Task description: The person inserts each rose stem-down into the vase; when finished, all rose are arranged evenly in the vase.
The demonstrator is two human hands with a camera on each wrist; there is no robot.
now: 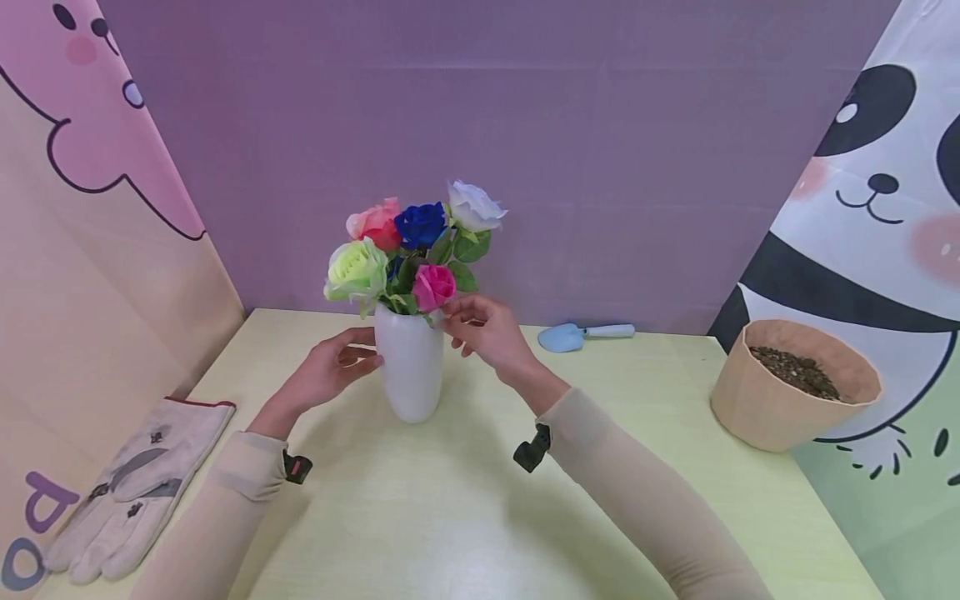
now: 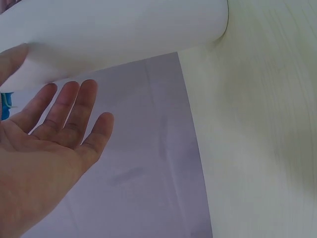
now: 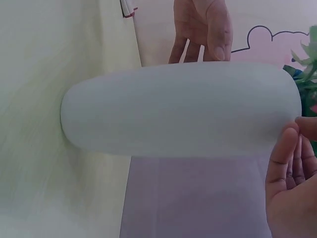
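A tall white vase [image 1: 411, 367] stands upright on the table, holding artificial roses: a green rose [image 1: 356, 268], a coral rose [image 1: 375, 223], a blue rose [image 1: 420, 225], a white rose [image 1: 476, 207] and a pink rose [image 1: 433, 287]. My left hand [image 1: 337, 367] is at the vase's left side, thumb against the wall; in the left wrist view this hand [image 2: 54, 139] has its fingers spread, loosely bent. At the rim, my right hand [image 1: 487, 337] pinches the vase's edge with thumb and index finger, below the pink rose. The right wrist view shows these fingertips [image 3: 288, 136] at the rim.
A blue trowel [image 1: 564, 337] with a pale handle lies at the table's back edge. On the right stands a tan pot [image 1: 750, 396] with dark soil inside. Grey-white work gloves [image 1: 142, 483] lie at the left edge. A purple backdrop [image 1: 600, 167] rises behind the table.
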